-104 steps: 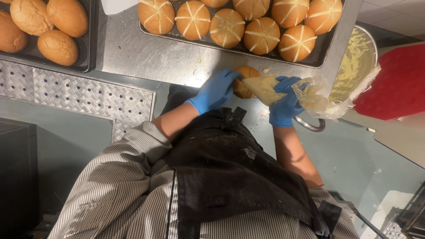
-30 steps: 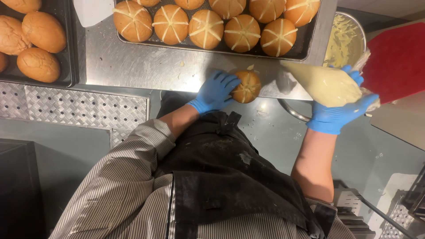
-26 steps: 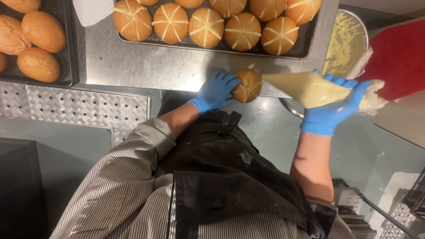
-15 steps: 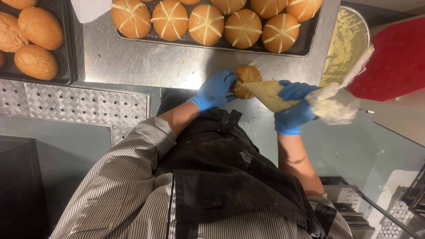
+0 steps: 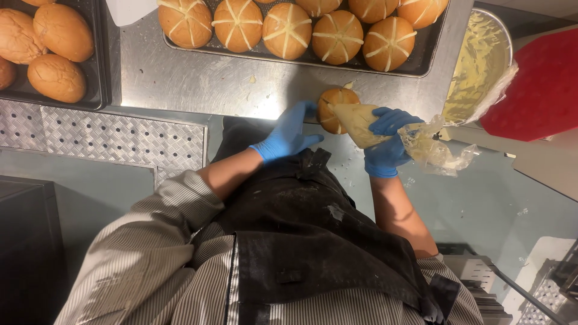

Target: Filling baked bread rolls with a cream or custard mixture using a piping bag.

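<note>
Two blue-gloved hands meet at one bun (image 5: 335,106) that sits on the near edge of the steel counter (image 5: 180,78). The right hand (image 5: 385,141) is closed around a clear piping bag (image 5: 368,125) full of pale cream, fingers wrapped over the thick part of the cone and the slack, twisted tail of plastic spilling out behind the palm; gripping there lets the squeeze push the filling toward the tip. The tip lies across the top of the bun, touching it or all but touching it. The left hand (image 5: 290,132) holds nothing: its fingers are spread and loosely open, fingertips just beside the bun's left flank, placed as if to keep the bun from sliding away from the nozzle. I cannot tell whether they actually press on the crust.

Beyond the bun, a dark baking tray (image 5: 421,67) carries a row of buns already marked with pale crosses, within easy reach across the counter, so a finished one has a short way to go. At the far left another dark tray (image 5: 99,66) holds plain, unmarked buns, kept apart from the crossed ones. To the right a round metal bowl (image 5: 504,36) smeared with the same pale cream stands near the bag hand, handy for refilling, with a red board or lid (image 5: 536,90) beside it. A white scraper-like piece (image 5: 129,9) lies at the top edge. Below, the person's dark apron (image 5: 301,241) shows flour marks over a striped shirt.
</note>
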